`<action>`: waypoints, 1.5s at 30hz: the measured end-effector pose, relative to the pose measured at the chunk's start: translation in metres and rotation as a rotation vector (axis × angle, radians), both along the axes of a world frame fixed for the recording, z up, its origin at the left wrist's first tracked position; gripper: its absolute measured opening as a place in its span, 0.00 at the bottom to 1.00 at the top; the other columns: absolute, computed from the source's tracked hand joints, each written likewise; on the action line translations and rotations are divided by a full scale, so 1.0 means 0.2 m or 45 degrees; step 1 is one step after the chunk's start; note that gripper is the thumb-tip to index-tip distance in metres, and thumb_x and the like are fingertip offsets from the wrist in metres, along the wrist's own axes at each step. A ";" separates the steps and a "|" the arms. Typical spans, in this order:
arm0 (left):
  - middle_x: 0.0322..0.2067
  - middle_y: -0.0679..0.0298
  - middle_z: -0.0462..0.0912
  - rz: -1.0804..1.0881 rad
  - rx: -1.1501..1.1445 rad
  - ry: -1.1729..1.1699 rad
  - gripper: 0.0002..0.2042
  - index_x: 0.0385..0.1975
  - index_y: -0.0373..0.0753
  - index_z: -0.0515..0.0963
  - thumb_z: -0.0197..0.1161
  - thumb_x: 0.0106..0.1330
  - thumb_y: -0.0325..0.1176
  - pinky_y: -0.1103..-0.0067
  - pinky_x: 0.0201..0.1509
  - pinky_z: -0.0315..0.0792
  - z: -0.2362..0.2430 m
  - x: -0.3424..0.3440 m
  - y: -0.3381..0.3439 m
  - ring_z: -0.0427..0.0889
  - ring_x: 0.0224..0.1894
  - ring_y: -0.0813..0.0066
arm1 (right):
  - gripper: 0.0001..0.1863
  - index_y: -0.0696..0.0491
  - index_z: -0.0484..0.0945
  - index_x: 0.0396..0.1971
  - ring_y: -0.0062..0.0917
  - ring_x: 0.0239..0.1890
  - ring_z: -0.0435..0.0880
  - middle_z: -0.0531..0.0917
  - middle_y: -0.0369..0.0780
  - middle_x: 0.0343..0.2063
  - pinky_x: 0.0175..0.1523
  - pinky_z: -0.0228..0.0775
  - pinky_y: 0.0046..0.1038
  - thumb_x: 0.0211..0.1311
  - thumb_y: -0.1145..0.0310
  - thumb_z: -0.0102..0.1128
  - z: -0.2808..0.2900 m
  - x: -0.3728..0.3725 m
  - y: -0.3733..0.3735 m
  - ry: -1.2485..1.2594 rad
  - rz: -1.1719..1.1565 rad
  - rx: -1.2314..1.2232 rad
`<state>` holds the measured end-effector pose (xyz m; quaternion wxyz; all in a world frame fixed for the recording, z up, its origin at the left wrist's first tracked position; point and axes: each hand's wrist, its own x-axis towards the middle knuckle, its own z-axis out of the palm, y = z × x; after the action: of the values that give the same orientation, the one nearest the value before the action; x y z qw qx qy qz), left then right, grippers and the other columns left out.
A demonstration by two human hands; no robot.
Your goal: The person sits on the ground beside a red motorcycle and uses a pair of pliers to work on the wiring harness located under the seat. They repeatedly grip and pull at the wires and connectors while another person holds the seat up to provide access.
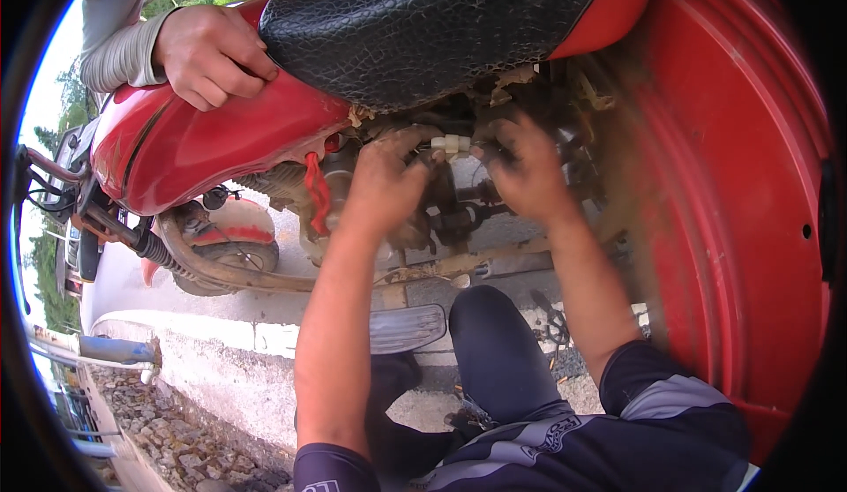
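Beneath the black seat (397, 29) of a red motorcycle, a small whitish wiring connector (451, 144) sits between my two hands. My left hand (386, 181) is closed at its left end, with the fingers curled and the thumb close to it. At the right end my right hand (529, 170) is closed too, thumb against the connector's side. Any wires inside my fingers are hidden. Dark, dirty frame and engine parts surround both hands. A red cloth-like strip (317, 194) hangs to the left of my left hand.
Another person's hand (212, 58) rests on the red fuel tank (212, 143). A large red metal panel (723, 192) rises close on my right. Below lie a long dusty frame tube (265, 280), a ribbed footboard (408, 329) and a stony strip (176, 421) beyond the concrete edge.
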<state>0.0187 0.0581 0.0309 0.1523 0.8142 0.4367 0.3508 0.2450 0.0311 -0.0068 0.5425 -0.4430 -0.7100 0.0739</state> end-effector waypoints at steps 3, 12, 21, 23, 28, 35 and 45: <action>0.42 0.55 0.88 -0.021 -0.235 -0.140 0.15 0.53 0.31 0.83 0.68 0.69 0.29 0.74 0.46 0.81 0.01 0.00 0.00 0.87 0.41 0.73 | 0.16 0.58 0.85 0.47 0.41 0.51 0.86 0.86 0.48 0.44 0.57 0.77 0.37 0.59 0.73 0.72 -0.01 0.01 0.02 0.008 -0.021 -0.012; 0.45 0.59 0.87 -0.176 -0.588 -0.515 0.18 0.58 0.30 0.80 0.67 0.73 0.30 0.79 0.48 0.78 -0.06 0.00 0.05 0.86 0.38 0.74 | 0.10 0.54 0.87 0.43 0.38 0.45 0.86 0.87 0.44 0.41 0.52 0.78 0.36 0.62 0.72 0.71 -0.05 0.01 0.05 0.308 0.157 0.023; 0.45 0.61 0.87 -0.196 -0.561 -0.460 0.16 0.58 0.29 0.78 0.65 0.75 0.29 0.79 0.49 0.77 -0.10 -0.03 0.09 0.85 0.39 0.75 | 0.07 0.52 0.86 0.39 0.39 0.44 0.85 0.85 0.43 0.36 0.50 0.77 0.36 0.62 0.70 0.71 -0.06 0.02 0.05 0.302 0.102 0.085; 0.45 0.61 0.87 -0.190 -0.550 -0.438 0.16 0.58 0.29 0.78 0.64 0.75 0.29 0.79 0.49 0.77 -0.10 -0.03 0.09 0.85 0.40 0.75 | 0.08 0.52 0.86 0.39 0.39 0.44 0.85 0.85 0.43 0.37 0.51 0.77 0.37 0.61 0.71 0.72 -0.05 0.00 0.03 0.274 0.048 0.109; 0.45 0.60 0.87 -0.181 -0.525 -0.403 0.15 0.58 0.29 0.78 0.63 0.75 0.28 0.79 0.50 0.77 -0.10 -0.03 0.09 0.84 0.40 0.76 | 0.09 0.52 0.85 0.39 0.40 0.47 0.85 0.85 0.43 0.41 0.52 0.78 0.37 0.59 0.73 0.72 -0.03 0.02 0.03 0.312 0.073 0.061; 0.47 0.61 0.86 -0.141 -0.545 -0.436 0.16 0.59 0.30 0.78 0.64 0.75 0.28 0.79 0.51 0.77 -0.10 -0.02 0.06 0.85 0.42 0.75 | 0.09 0.54 0.84 0.40 0.39 0.48 0.85 0.86 0.43 0.42 0.55 0.77 0.36 0.59 0.78 0.66 -0.03 0.03 -0.02 0.303 -0.003 0.108; 0.51 0.51 0.86 -0.028 0.342 0.156 0.14 0.52 0.37 0.84 0.69 0.67 0.26 0.69 0.54 0.79 -0.13 0.02 0.00 0.86 0.50 0.53 | 0.05 0.56 0.82 0.42 0.32 0.39 0.84 0.85 0.41 0.34 0.46 0.79 0.34 0.70 0.75 0.62 -0.18 0.17 -0.59 0.673 0.047 0.159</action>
<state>0.0222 0.0587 0.0043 0.0190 0.8519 0.3853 0.3540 0.2786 -0.0869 -0.0437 0.7338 -0.3609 -0.5549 0.1528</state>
